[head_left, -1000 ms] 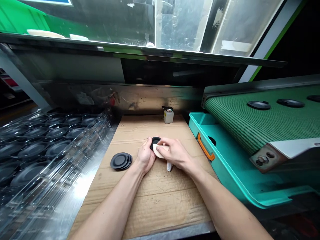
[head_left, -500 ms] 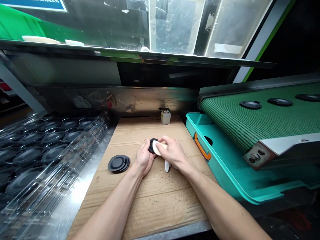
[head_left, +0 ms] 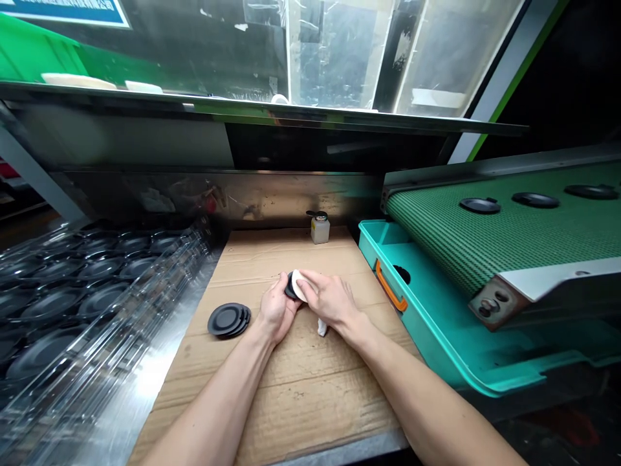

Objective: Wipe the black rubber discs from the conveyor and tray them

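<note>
Two bare hands meet above the middle of a cardboard sheet [head_left: 295, 401], which covers most of the worktop [head_left: 349, 452]. The left hand [head_left: 276, 307] is curled up from the left, pinching a small black disc [head_left: 289, 287] between thumb and fingers. The right hand [head_left: 334, 301] pinches a round white pad [head_left: 297, 285] by its right side and brings it over the disc, so that only the left part of the disc shows. A crumpled white tissue [head_left: 322, 328] lies on the cardboard just below the right hand. Left of the hands, near the left forearm, a few larger black discs [head_left: 226, 318] lie in a slightly fanned pile. At the far end of the cardboard stands a pale, square-sided bottle [head_left: 320, 231] with a metallic top. To the right is a teal bin [head_left: 417, 330] with an orange handle [head_left: 391, 285]; above part of it runs a green conveyor belt [head_left: 524, 236] carrying three dark round pieces [head_left: 535, 200]. On the left, clear plastic trays [head_left: 130, 330] hold rows of black round parts [head_left: 99, 296]
</note>
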